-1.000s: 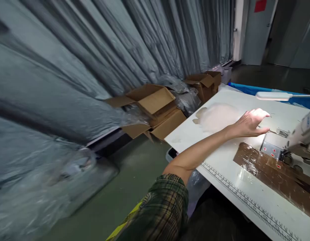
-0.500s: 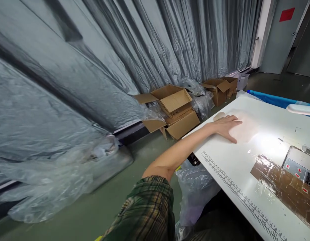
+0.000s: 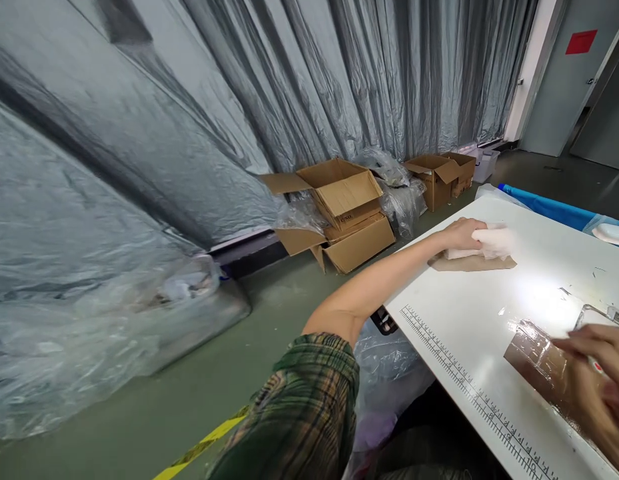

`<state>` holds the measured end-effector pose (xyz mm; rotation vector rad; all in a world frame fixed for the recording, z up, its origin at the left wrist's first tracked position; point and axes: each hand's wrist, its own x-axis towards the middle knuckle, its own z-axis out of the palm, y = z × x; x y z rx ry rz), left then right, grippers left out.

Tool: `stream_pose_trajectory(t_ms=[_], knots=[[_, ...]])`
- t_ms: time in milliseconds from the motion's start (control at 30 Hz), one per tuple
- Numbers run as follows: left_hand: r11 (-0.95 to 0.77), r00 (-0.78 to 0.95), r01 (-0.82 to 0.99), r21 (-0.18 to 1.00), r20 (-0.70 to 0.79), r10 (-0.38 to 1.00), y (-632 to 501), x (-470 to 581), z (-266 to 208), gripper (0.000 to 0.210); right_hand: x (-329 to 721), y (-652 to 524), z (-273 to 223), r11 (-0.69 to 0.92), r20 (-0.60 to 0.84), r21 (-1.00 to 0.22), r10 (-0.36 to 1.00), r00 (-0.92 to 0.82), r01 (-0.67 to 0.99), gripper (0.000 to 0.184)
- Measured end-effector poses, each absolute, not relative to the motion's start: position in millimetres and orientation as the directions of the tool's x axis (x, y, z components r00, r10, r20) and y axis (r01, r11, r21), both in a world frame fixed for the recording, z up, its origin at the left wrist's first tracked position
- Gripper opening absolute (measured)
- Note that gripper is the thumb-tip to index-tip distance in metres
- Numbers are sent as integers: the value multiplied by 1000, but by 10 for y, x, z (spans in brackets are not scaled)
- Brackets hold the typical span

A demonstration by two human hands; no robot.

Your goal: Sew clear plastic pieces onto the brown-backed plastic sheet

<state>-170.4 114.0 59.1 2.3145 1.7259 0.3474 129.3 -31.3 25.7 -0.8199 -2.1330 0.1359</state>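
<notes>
My left hand (image 3: 463, 235) is closed on a crumpled white wipe (image 3: 495, 241) at the far left of the white table. Beneath the wipe shows a tan patch (image 3: 474, 264); I cannot tell whether it is paper or shadow. At the right edge my right hand (image 3: 597, 383), smeared by motion, hovers over a brown strip (image 3: 532, 360) covered in shiny clear tape. Behind that hand shows part of a silver-framed device (image 3: 589, 312) with a red mark; the hand hides most of it.
A printed ruler scale (image 3: 454, 367) runs along the near edge of the white table (image 3: 549, 260). Open cardboard boxes (image 3: 349, 200) and clear plastic bags (image 3: 404, 200) stand on the floor by a silver curtain (image 3: 309, 80). A blue roll (image 3: 544, 203) lies behind the table.
My left hand, spread flat on the pale wipe before, has closed and bunched it up. My right hand has come into view over the brown strip. The view has shifted slightly.
</notes>
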Motion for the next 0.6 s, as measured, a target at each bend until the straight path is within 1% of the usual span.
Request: stream_pose_trajectory(t_ms=[33, 100, 133, 167, 267, 333, 433, 500, 533, 600], knots=[[-267, 268, 906, 329, 43, 963, 1159, -1718, 605, 34, 1104, -229, 235, 794, 650, -382, 595, -473, 473, 27], [-254, 258, 912, 323, 32, 966, 1177, -1727, 632, 32, 674, -42, 167, 791, 605, -390, 606, -517, 471, 30], [-247, 253, 916, 317, 26, 967, 1178, -1720, 646, 32, 455, 49, 124, 806, 600, -355, 585, -545, 475, 33], [-242, 249, 921, 306, 18, 968, 1175, -1707, 659, 32, 246, 131, 80, 815, 562, -320, 574, -596, 483, 38], [-243, 250, 936, 254, 2, 968, 1156, -1646, 688, 34, -216, 287, -29, 827, 357, -201, 561, -747, 525, 49], [-259, 265, 943, 209, -1, 964, 1135, -1607, 693, 36, -327, 303, -62, 812, 274, -162, 582, -765, 560, 52], [-290, 292, 946, 147, 9, 956, 1082, -1557, 677, 40, -183, 227, -55, 790, 245, -157, 612, -752, 592, 49], [-305, 304, 947, 103, 23, 952, 1032, -1516, 659, 39, 73, 135, -33, 785, 231, -142, 618, -751, 602, 40], [-311, 310, 948, 72, 32, 950, 1004, -1492, 649, 39, 229, 79, -22, 785, 227, -127, 618, -753, 607, 36], [-320, 321, 947, -30, 57, 945, 948, -1437, 628, 34, 560, -51, -13, 784, 226, -85, 616, -755, 615, 32]])
